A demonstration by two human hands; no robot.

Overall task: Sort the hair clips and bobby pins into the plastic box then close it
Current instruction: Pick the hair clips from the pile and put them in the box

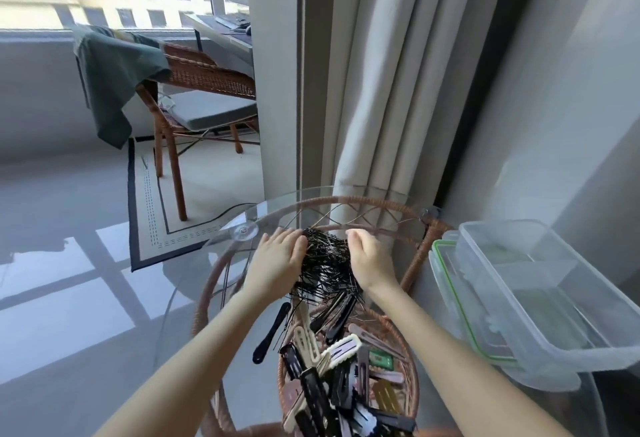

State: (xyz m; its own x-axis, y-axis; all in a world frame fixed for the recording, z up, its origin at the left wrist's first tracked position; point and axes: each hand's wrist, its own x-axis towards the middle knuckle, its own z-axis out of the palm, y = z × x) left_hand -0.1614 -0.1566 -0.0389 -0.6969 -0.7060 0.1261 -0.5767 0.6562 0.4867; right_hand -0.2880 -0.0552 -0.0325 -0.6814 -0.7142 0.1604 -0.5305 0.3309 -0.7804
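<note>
– Scanning from the biggest thing down: what carries it all?
– A round glass-topped bench [277,204] with a rattan frame, filling the lower middle of the frame. At the right edge sits the clear plastic box [540,298], open and seemingly empty. Its lid [446,284], the one with the green seal, shows along the box's left side and looks to be partly beneath it.
– And the things to sort?
– Hair clips [339,367] are piled at bottom centre, black, cream and lilac, over a round wicker tray [388,327]. Whether that tray is on the glass or under it I cannot tell. Just above them lies a tangled heap of black bobby pins [325,263].
– The hands?
– The left hand [277,256] is flat, fingers straight, pressed against the heap's left side. The right hand [370,260] cups the heap's right side with its fingers curled down out of sight, so I cannot tell whether it really grips any pins.
– So what does the carry turn on?
– The box lies to the right of both hands and slightly lower in the frame, with its long axis running from upper left to lower right. The right hand is nearer, so I judge the bunch would travel rightward, over the lid and the box's near wall.
</note>
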